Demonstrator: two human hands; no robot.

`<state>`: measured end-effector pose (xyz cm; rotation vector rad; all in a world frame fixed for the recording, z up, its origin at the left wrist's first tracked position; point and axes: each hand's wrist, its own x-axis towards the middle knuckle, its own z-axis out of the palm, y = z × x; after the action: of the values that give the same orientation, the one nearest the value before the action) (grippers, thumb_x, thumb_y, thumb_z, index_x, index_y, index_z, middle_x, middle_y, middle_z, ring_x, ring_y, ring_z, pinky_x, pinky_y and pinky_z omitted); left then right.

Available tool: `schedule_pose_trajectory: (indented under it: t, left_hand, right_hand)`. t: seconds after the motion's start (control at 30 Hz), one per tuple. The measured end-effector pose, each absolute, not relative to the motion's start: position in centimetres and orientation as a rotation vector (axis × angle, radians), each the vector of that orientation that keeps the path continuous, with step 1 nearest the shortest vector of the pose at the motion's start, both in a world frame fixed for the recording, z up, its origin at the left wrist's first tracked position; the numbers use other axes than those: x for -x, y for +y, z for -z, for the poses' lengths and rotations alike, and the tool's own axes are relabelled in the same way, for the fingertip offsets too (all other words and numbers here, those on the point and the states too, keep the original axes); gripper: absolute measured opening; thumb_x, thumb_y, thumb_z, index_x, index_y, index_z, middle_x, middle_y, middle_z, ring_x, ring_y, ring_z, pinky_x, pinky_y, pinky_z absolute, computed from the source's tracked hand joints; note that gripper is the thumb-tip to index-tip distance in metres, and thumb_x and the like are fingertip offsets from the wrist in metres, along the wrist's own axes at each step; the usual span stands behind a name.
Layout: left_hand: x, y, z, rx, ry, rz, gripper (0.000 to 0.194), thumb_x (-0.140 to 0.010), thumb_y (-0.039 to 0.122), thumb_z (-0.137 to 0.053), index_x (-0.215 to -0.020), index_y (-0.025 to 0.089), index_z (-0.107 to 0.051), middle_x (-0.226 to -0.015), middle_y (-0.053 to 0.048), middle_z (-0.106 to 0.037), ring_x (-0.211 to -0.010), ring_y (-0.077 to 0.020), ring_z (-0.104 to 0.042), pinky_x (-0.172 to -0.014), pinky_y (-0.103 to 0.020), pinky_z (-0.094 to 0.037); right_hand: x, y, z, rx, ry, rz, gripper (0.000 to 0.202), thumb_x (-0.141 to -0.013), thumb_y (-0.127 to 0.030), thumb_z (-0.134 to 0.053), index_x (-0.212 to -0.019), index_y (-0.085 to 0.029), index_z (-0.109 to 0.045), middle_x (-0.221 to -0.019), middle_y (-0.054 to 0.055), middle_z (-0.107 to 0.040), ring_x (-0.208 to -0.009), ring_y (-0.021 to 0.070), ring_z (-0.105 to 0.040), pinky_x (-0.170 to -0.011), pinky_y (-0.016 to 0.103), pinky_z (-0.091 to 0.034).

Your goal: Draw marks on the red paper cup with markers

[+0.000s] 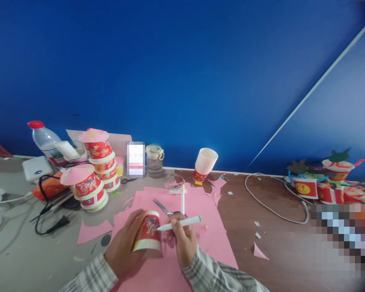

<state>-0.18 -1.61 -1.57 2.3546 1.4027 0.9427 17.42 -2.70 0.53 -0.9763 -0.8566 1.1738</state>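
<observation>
My left hand (124, 241) is wrapped round a red patterned paper cup (150, 227), which lies tilted over the pink paper (207, 239). The cup has white bands at both ends, the lower one tinted yellow-green. Between the fingers of my right hand (184, 239) is a white marker (182, 223) with a green end. Its tip points left at the cup's printed side; whether it touches cannot be made out. Scissors (162, 207) lie partly behind my right hand, their blades towards the upper left. Beside them a second white marker (183, 198) rests on the pink paper.
Stacked red cups with pink paper cones (99, 150) stand at the left, near a plastic bottle (47, 140) and a black plug (59, 224). A glass jar (155, 162) and a cup stack (205, 164) stand by the blue wall. A cable (261, 211) and paper scraps lie right.
</observation>
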Motion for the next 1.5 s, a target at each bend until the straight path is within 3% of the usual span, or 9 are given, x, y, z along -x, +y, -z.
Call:
schedule_pose_trajectory:
  t: [0.63,1.5]
  left_hand:
    - [-0.5,-1.8,0.2,-2.284,1.36,-0.951,0.063,-0.062,0.046,-0.059,-0.117,0.03,-0.033,-0.114,-0.005,-0.047,-0.103,-0.0253,-0.046,-0.083,-0.04,-0.047]
    - [-0.4,-1.8,0.3,-2.305,1.369,-0.937,0.065,-0.061,0.049,-0.058,-0.117,0.028,-0.033,-0.116,-0.005,-0.046,-0.102,-0.0248,-0.047,-0.081,-0.04,-0.048]
  right_hand:
    - [-17.2,-3.7,-0.9,0.893,-0.935,-1.389,0.031,-0.064,-0.047,-0.061,-0.057,-0.017,-0.061,-0.035,-0.003,-0.054,-0.024,0.0094,-0.041,-0.027,0.018,-0.033]
    - [-17.0,-3.7,0.8,0.838,-0.987,-1.35,0.025,-0.071,-0.042,-0.059,-0.07,-0.017,-0.064,-0.046,-0.002,-0.057,-0.032,0.01,-0.043,-0.031,0.018,-0.036]
